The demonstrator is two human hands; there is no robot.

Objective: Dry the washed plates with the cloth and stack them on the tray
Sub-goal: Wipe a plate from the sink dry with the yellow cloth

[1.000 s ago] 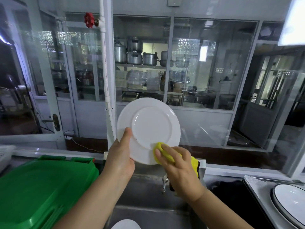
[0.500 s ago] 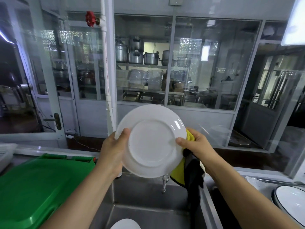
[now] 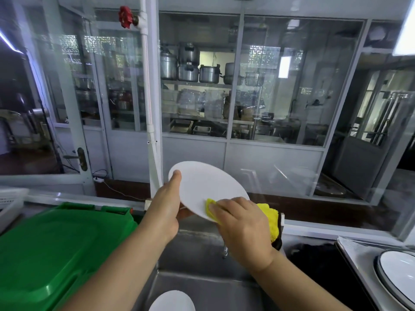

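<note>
Head view: above the sink [image 3: 197, 250], the left hand [image 3: 165, 213] grips a tilted plate [image 3: 207, 187], fingers hidden behind. The right hand [image 3: 243, 223] presses the cloth [image 3: 268, 215] on it, fingers curled. Another plate [image 3: 171, 301] below is cut off.

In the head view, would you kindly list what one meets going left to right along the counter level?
Green lid → left hand → white plate → right hand pressing the yellow cloth → rimmed plate on the tray.
</note>
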